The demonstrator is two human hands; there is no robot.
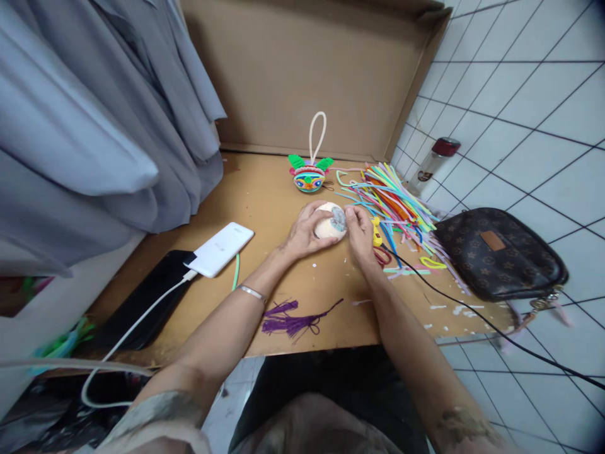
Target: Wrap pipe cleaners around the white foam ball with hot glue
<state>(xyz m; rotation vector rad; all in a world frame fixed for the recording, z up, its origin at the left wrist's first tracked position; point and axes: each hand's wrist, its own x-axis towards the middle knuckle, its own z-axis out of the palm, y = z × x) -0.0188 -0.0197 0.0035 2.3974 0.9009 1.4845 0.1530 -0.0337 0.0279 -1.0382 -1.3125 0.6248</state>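
A pale round ball (329, 228) with a grey-blue patch on its right side is gripped in my left hand (303, 228), the fingers and thumb wrapped round its left side. My right hand (360, 230) is at the ball's right edge, with thumb and fingers pinched together. What it pinches, if anything, is too small to make out. Just right of that hand lie a yellow tool (377, 232) with a black cord and the red handles of scissors (382, 255). Behind the ball sits a colourful animal-face ornament (309, 176) with green ears and a white loop.
A heap of coloured fuzzy sticks (397, 195) lies at the right, beside a brown patterned bag (501, 252) and a red-lidded bottle (432, 165). Purple tassels (288, 323) lie in front. At left are a white power bank (222, 248) and a black phone (146, 302); grey cloth (108, 126) hangs above.
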